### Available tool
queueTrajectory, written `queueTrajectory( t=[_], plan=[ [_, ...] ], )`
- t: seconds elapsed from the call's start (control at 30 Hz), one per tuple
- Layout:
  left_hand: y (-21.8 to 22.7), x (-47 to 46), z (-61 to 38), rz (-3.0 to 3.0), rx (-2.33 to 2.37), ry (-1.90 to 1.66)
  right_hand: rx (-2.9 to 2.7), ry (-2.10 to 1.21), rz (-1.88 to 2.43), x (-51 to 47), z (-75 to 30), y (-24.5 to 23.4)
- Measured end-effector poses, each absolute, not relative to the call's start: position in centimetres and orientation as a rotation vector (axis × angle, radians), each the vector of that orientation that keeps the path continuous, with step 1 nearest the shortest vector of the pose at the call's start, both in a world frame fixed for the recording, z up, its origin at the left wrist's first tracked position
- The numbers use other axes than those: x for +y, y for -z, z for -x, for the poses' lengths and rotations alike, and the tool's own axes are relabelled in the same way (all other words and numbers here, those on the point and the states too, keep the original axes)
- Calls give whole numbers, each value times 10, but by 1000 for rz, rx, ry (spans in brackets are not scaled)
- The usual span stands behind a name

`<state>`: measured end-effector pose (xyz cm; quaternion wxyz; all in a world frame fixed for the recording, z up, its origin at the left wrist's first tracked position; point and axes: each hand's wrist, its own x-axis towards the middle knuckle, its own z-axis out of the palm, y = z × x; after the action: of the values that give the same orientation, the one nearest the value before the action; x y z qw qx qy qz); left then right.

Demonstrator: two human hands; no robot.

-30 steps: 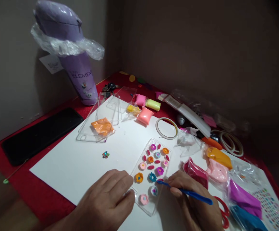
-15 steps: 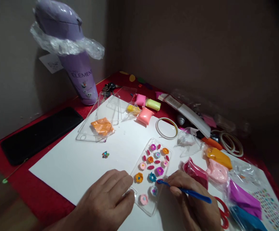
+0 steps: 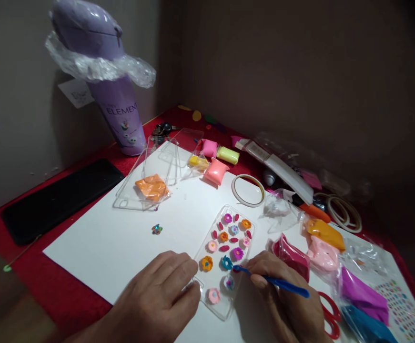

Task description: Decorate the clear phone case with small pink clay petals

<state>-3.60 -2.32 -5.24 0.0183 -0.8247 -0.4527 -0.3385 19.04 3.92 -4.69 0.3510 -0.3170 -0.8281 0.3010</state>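
A clear phone case (image 3: 221, 307) lies on the white sheet (image 3: 96, 257), dotted with small clay flowers and dark pink oval pieces. Curled at the case's left edge is my left hand (image 3: 164, 290); its fingertips are bent and partly hidden, and it seems to steady the case. My right hand (image 3: 282, 286) grips a blue plastic modelling tool (image 3: 286, 286) like a pen. The tool's tip touches the case just right of the teal flower (image 3: 227, 262), over a dark pink piece (image 3: 237, 269). Below it sit a pale blue flower (image 3: 229, 283) and a pink flower (image 3: 214, 296).
Bagged clay, such as dark pink (image 3: 293, 259) and purple (image 3: 362, 295), lies at right near red-handled scissors (image 3: 332, 309). Behind are a tape roll (image 3: 248, 190) and an orange clay packet (image 3: 153, 187) on clear cases. A black phone (image 3: 64, 200) and purple tumbler (image 3: 117, 114) stand left.
The blue tool's tip has shifted slightly up and left toward the teal flower, and its handle end has moved a little left. My left hand stays in place.
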Motion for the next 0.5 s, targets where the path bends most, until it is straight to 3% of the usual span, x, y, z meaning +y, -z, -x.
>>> queueTrajectory(
  t=[0.5],
  plan=[
    [55,-26,35,2529,-1445,1054,-2149,-770,830,36,-190,44]
  ],
)
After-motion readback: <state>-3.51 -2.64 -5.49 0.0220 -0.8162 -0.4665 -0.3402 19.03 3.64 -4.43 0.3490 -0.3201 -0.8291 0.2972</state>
